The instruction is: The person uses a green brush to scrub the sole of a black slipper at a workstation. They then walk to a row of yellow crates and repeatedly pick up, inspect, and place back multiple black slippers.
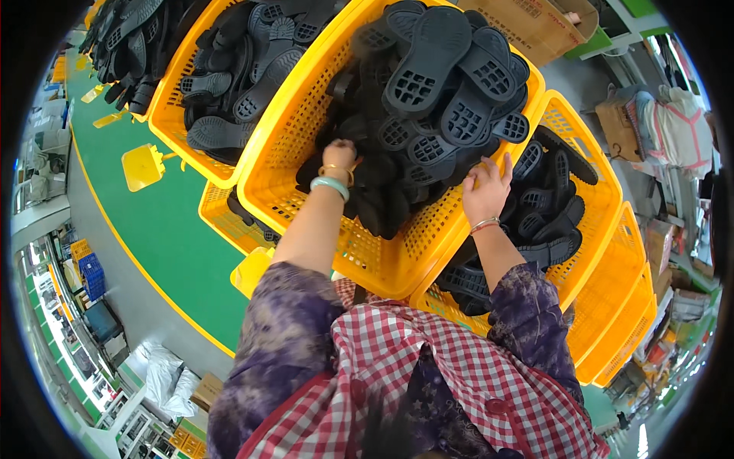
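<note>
A yellow plastic basket (264, 164) with perforated walls stands tilted in front of me, heaped with black shoe soles (424, 65). My left hand (339, 155) reaches inside it, near the left wall, with its fingers curled down against the dark soles. What they hold, if anything, is hidden. My right hand (486, 193) is at the basket's right rim, with its fingers bent over the edge, close to the soles.
More yellow baskets stand close by: one of soles (180, 99) at the left, one (604, 222) at the right, and a stack (612, 306) beyond. A cardboard box (535, 30) is at the far right. Green floor (180, 229) runs along the left, with a yellow scoop-like piece (141, 170).
</note>
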`<action>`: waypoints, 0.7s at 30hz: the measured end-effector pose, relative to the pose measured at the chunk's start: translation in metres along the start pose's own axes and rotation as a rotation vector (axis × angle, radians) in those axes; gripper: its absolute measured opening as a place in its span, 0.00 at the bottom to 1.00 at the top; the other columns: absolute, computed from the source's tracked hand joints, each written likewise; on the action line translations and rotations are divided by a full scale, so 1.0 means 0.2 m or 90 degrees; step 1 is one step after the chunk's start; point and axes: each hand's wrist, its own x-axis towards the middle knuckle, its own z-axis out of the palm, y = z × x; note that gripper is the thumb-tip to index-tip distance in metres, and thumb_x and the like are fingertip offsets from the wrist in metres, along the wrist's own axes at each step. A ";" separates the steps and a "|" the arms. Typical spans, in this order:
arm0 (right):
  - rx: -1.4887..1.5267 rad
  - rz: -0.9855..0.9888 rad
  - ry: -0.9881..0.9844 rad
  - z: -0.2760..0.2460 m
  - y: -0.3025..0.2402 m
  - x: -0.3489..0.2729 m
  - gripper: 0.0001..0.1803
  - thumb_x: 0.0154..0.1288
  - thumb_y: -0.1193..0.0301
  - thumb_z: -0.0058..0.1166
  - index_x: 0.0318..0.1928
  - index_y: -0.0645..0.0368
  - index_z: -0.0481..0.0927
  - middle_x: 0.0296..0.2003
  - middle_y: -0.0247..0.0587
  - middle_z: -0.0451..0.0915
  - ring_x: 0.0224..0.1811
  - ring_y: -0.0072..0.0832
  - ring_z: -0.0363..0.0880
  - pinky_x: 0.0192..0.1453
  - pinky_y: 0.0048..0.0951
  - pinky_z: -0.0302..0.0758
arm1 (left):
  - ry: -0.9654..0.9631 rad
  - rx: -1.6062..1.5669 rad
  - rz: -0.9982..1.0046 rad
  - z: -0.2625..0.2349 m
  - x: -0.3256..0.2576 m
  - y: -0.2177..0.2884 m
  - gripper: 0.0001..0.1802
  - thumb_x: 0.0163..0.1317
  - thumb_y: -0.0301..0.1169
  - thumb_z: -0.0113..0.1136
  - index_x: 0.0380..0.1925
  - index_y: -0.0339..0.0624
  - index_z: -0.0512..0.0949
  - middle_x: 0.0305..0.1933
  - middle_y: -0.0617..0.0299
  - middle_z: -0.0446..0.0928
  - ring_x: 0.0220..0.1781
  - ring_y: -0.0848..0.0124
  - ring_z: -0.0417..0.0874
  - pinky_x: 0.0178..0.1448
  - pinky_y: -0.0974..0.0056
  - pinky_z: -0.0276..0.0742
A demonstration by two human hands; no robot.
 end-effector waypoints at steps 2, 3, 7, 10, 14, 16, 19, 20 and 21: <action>-0.013 0.004 -0.002 0.01 0.03 0.00 0.07 0.51 0.69 0.54 0.30 0.55 0.81 0.52 0.34 0.75 0.70 0.47 0.53 0.65 0.50 0.61 | -0.154 -0.327 -0.226 0.24 -0.08 -0.02 0.14 0.56 0.24 0.57 0.44 0.36 0.76 0.47 0.51 0.79 0.54 0.56 0.78 0.57 0.59 0.72; -0.017 0.008 -0.005 0.02 0.04 -0.01 0.07 0.51 0.69 0.54 0.30 0.55 0.81 0.52 0.34 0.75 0.70 0.47 0.52 0.65 0.50 0.61 | -0.206 -0.258 -0.224 0.31 -0.12 -0.01 0.19 0.55 0.24 0.59 0.49 0.37 0.74 0.50 0.50 0.78 0.56 0.56 0.76 0.59 0.59 0.71; -0.033 0.000 0.011 0.03 0.06 -0.02 0.07 0.51 0.69 0.53 0.30 0.55 0.81 0.52 0.34 0.75 0.70 0.48 0.52 0.65 0.50 0.61 | -0.319 -0.130 -0.128 0.37 -0.21 -0.01 0.34 0.54 0.26 0.63 0.62 0.41 0.64 0.60 0.49 0.71 0.64 0.55 0.70 0.65 0.61 0.66; -0.025 -0.026 0.016 0.02 0.05 -0.03 0.07 0.52 0.69 0.53 0.30 0.55 0.81 0.52 0.34 0.75 0.70 0.48 0.53 0.64 0.50 0.61 | -0.372 0.001 -0.060 0.25 -0.21 -0.13 0.37 0.53 0.27 0.66 0.64 0.41 0.62 0.65 0.52 0.67 0.66 0.58 0.68 0.67 0.62 0.65; -0.031 0.010 0.010 0.01 0.06 -0.03 0.07 0.52 0.69 0.53 0.29 0.55 0.81 0.52 0.34 0.75 0.69 0.48 0.54 0.64 0.50 0.61 | -0.375 0.152 -0.017 -0.23 -0.21 0.35 0.29 0.55 0.33 0.64 0.56 0.37 0.70 0.54 0.49 0.76 0.56 0.58 0.77 0.58 0.61 0.71; -0.027 0.014 0.009 0.00 0.05 -0.02 0.06 0.52 0.69 0.53 0.29 0.55 0.82 0.52 0.33 0.75 0.69 0.47 0.54 0.64 0.50 0.61 | -0.322 0.197 0.023 -0.43 -0.16 0.50 0.19 0.56 0.30 0.64 0.47 0.34 0.75 0.40 0.52 0.82 0.42 0.59 0.83 0.46 0.60 0.77; -0.007 0.005 0.012 0.00 0.02 -0.02 0.06 0.51 0.69 0.54 0.28 0.55 0.82 0.52 0.33 0.76 0.69 0.46 0.54 0.64 0.50 0.60 | -0.330 -0.072 -0.061 -0.71 -0.07 0.52 0.16 0.57 0.29 0.64 0.43 0.33 0.75 0.34 0.54 0.80 0.33 0.64 0.84 0.37 0.64 0.77; -0.001 0.004 0.014 -0.01 0.02 -0.02 0.06 0.51 0.69 0.54 0.28 0.55 0.82 0.52 0.33 0.76 0.69 0.46 0.54 0.64 0.50 0.60 | -0.292 -0.059 -0.087 -0.83 -0.09 0.59 0.14 0.58 0.31 0.63 0.39 0.33 0.75 0.29 0.56 0.77 0.28 0.70 0.82 0.32 0.68 0.76; 0.003 0.006 0.012 -0.01 0.02 -0.02 0.06 0.51 0.69 0.54 0.28 0.55 0.82 0.52 0.33 0.76 0.69 0.46 0.54 0.64 0.50 0.60 | -0.308 -0.085 -0.084 -0.93 -0.09 0.63 0.12 0.58 0.30 0.63 0.36 0.33 0.74 0.27 0.59 0.76 0.27 0.72 0.80 0.32 0.69 0.76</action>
